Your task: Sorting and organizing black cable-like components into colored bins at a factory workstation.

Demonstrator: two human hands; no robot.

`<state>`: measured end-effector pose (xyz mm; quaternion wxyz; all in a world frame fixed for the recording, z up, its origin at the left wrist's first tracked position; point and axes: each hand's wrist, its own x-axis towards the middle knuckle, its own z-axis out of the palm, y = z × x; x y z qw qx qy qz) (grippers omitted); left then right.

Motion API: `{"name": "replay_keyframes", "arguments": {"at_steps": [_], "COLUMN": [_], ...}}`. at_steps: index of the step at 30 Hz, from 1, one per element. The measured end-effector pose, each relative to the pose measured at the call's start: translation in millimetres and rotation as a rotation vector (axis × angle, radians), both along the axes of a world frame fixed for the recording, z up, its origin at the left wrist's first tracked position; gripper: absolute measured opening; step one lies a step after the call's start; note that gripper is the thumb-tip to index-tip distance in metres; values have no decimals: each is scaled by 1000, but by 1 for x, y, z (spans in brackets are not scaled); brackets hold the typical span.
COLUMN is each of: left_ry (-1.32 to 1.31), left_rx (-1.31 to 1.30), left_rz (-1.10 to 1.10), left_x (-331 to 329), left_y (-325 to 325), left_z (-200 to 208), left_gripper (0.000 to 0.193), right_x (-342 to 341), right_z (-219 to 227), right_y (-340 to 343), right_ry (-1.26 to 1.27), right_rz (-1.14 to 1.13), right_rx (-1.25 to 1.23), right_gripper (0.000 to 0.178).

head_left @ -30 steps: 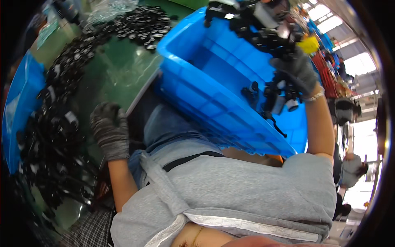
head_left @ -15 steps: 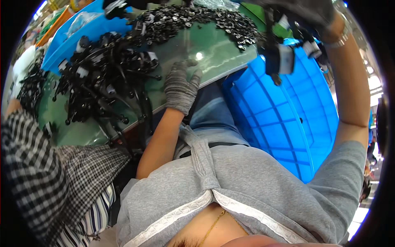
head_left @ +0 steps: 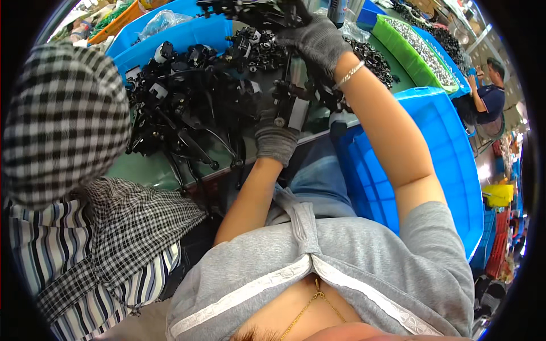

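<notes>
- Right hand (head_left: 324, 45): gripping black lever parts (head_left: 259, 12), left of the blue crate (head_left: 443, 131).
- Left hand (head_left: 276, 141): fingers hidden, closure uncertain.
- Parts: probably stiff, moderately heavy; best held by thicker ends.

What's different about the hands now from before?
The right hand moved left, carrying black parts from over the blue crate to over the green table. The left hand, empty before, now has black parts covering its fingers; whether it grips them is hidden. The crate stayed on the person's right.
</notes>
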<state>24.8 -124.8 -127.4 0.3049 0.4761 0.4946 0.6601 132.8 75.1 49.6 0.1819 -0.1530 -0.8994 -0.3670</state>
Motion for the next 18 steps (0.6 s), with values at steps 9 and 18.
{"name": "replay_keyframes", "arguments": {"at_steps": [9, 18], "left_ry": [-175, -61], "left_rx": [-71, -419], "left_rz": [-41, -554], "left_x": [-54, -20], "left_y": [-39, -60], "left_z": [66, 110], "left_gripper": [32, 44], "right_x": [-23, -31], "right_z": [27, 35], "right_y": [-9, -59], "right_ry": [1029, 1502], "right_rz": [372, 821], "right_rx": [-1170, -1059], "right_gripper": [64, 59]}}
